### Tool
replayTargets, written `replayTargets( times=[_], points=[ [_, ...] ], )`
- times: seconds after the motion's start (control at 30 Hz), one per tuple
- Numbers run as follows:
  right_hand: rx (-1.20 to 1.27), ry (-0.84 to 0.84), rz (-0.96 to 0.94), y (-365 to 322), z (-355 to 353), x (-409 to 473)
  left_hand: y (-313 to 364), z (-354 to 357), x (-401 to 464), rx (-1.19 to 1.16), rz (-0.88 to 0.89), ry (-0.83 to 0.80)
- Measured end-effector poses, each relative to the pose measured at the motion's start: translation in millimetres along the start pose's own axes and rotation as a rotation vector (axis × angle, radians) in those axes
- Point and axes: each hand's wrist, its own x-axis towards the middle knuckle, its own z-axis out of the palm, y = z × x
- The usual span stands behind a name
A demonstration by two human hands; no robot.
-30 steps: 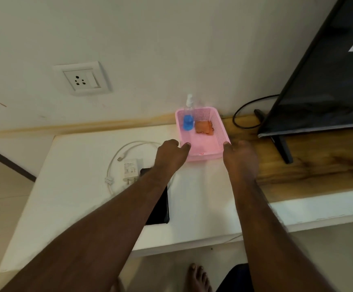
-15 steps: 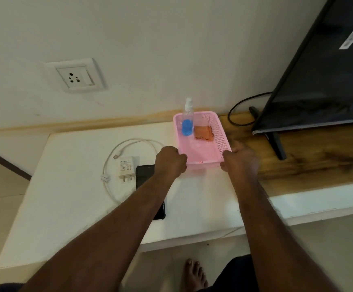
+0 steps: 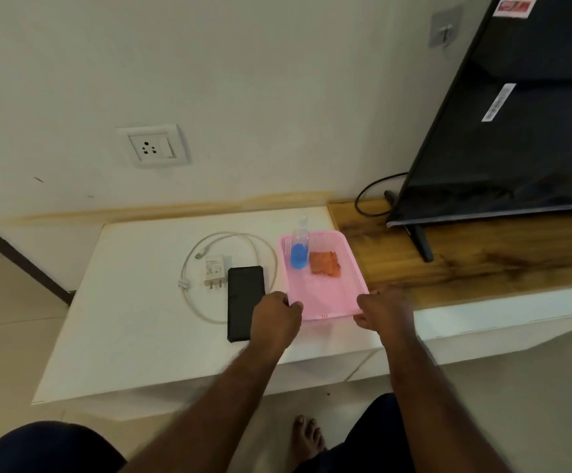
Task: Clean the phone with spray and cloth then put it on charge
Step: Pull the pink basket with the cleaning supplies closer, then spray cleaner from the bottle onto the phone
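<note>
A pink plastic basket (image 3: pixel 353 264) sits on the white table (image 3: pixel 134 329). Inside it stand a clear spray bottle (image 3: pixel 299 247) with blue liquid and an orange cloth (image 3: pixel 324 264). My left hand (image 3: pixel 276 317) grips the basket's near left corner. My right hand (image 3: pixel 382 308) grips its near right corner. A black phone (image 3: pixel 243 307) lies flat just left of the basket, partly under my left hand. A white charger plug (image 3: pixel 214 269) with a looped white cable (image 3: pixel 260 245) lies beside the phone.
A white wall socket (image 3: pixel 153 145) is on the wall above the table. A black TV (image 3: pixel 517 124) stands on a wooden shelf (image 3: pixel 482 261) to the right, with a black cord (image 3: pixel 368 196) behind it. My bare foot (image 3: pixel 307 438) is on the floor below.
Both hands closed on the basket's near corners and drew it toward me along the table. The camera view rose and pulled back.
</note>
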Motion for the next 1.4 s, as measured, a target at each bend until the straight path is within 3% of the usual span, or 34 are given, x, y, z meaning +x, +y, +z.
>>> replayTargets(
  times=[0.13,0.33,0.5,0.57,0.63,0.73,0.87,1.23,1.4],
  points=[
    [0.009,-0.044,0.055,3,-2,1,-4,4,-4,0.022,-0.017,-0.002],
    [-0.247,-0.031,0.104,-1,0,6,-6,0,-1,0.112,-0.038,0.002],
    [-0.605,0.243,-0.260,-28,-1,1,-2,-49,0,0.261,0.100,0.118],
    [-0.579,0.284,-0.393,-41,16,-3,-3,-74,3,0.259,0.152,0.143],
    [-0.493,0.213,-0.468,-51,39,-5,-6,-95,5,0.252,0.182,0.159],
    [-0.379,0.068,-0.481,-58,70,0,-17,-112,6,0.226,0.209,0.225],
    [-0.379,-0.004,-0.449,-68,99,17,-31,-118,17,0.277,0.297,0.277],
    [-0.453,0.049,-0.420,-67,126,36,-60,-120,44,0.392,0.400,0.236],
    [-0.457,0.199,-0.655,-84,128,21,-60,-128,51,0.276,0.408,0.313]
  ],
)
